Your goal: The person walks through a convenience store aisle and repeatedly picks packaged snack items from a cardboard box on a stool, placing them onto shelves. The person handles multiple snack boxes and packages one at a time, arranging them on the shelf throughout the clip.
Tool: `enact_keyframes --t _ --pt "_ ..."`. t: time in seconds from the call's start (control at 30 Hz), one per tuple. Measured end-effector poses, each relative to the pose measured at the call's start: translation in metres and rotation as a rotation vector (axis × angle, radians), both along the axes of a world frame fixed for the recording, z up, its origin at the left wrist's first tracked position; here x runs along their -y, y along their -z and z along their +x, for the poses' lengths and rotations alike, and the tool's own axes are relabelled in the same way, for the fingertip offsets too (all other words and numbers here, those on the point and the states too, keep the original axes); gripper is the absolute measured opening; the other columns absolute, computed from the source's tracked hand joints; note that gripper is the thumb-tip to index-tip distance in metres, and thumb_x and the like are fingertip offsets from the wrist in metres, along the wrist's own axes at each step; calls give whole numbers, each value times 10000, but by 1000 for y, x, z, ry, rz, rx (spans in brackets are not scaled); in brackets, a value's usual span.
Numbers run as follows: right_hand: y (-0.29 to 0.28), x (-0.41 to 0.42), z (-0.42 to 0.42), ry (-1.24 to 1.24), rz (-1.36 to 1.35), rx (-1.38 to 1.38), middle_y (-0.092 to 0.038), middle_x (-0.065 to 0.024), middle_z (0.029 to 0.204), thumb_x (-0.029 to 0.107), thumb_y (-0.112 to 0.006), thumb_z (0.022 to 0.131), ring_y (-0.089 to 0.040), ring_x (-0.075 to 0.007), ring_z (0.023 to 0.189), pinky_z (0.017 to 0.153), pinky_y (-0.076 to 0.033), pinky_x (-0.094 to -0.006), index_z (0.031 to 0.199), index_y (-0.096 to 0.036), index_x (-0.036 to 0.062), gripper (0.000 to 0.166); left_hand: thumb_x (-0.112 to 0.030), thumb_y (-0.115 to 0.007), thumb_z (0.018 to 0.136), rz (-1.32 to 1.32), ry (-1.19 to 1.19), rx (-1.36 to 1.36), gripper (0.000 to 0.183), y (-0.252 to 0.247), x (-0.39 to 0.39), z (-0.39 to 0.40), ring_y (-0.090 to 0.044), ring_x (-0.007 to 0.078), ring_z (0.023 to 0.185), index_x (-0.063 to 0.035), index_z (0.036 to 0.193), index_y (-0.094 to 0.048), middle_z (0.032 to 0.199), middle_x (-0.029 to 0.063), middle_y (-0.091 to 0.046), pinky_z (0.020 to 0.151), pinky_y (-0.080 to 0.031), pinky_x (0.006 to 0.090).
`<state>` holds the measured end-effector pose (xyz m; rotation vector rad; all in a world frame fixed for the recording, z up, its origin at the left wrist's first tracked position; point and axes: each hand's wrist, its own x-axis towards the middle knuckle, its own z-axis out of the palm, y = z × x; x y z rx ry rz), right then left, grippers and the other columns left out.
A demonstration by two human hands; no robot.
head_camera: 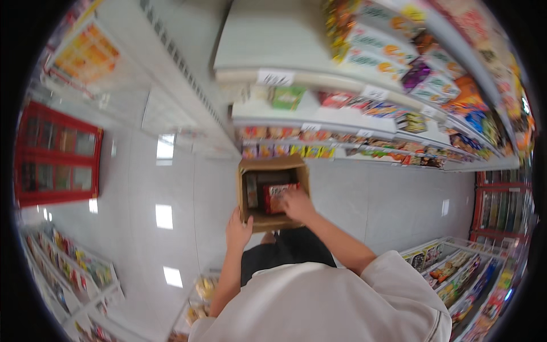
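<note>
Before my body is an open cardboard box (244, 223), seen from above. My left hand (240, 228) grips its near left corner, the thumb over the rim. Reaching into the box from the right, my right hand (297, 206) has its fingers on a red snack packet (272, 197); blur hides whether they close round it. Another flat, pale item (252, 192) lies along the left side inside the box. The box's dark bottom is only partly visible.
Shelves of packaged snacks (378, 55) rise ahead and to the right, with a white shelf edge (239, 77) near the box. A red-framed glass cabinet (57, 154) stands far left. Snack racks (72, 260) are at lower left and lower right (461, 273). Grey tiled floor (342, 201) lies below.
</note>
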<state>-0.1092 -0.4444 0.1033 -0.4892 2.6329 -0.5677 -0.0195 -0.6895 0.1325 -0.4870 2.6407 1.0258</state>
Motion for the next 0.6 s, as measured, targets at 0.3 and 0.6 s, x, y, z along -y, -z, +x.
enact_keyframes --t 0.3,0.6 --pt "-98 -76 78 208 -351 -67 -585 -191 1286 208 -608 908 -523 -379 1219 1037 -428 -441 1287 -562 49 414 -163 -673 848 12 102 -434 489 -51 -32 -37 -518 359 1234 -34 1294 -519 1336 167 -559 1054 -402 435" --pt "-177 -235 -34 488 -477 -540 -645 -174 1196 134 -624 888 -593 -374 1125 967 -475 -429 1202 -626 61 322 -186 -590 981 507 250 -386 221 -168 -163 -140 -672 178 927 -14 1108 -645 1009 86 -713 860 -501 283"
